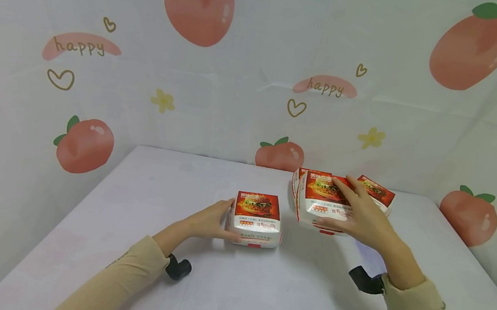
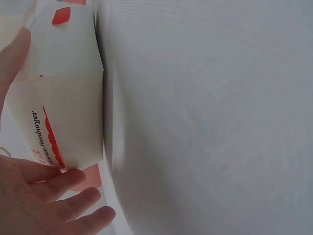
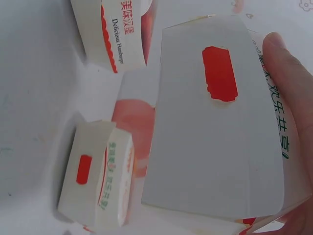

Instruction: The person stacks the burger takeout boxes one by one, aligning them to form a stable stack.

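In the head view my left hand (image 1: 210, 220) holds a red and white paper hamburger box (image 1: 256, 222) by its left side, on the table. The left wrist view shows the thumb on one face of this carton (image 2: 68, 107) and the fingertips at its far edge. My right hand (image 1: 366, 217) grips a second hamburger box (image 1: 324, 197), raised and tilted, with thumb and fingers on its front and back. Its white underside (image 3: 205, 127) with a red patch faces the right wrist camera.
Another hamburger box (image 1: 295, 183) stands behind the raised one, partly hidden by it. One more box (image 1: 378, 191) sits at the back right, beyond my right hand. A printed cloth backdrop (image 1: 236, 102) rises behind the white table (image 1: 232, 296). Black wrist mounts (image 1: 179, 268) hang at both cuffs.
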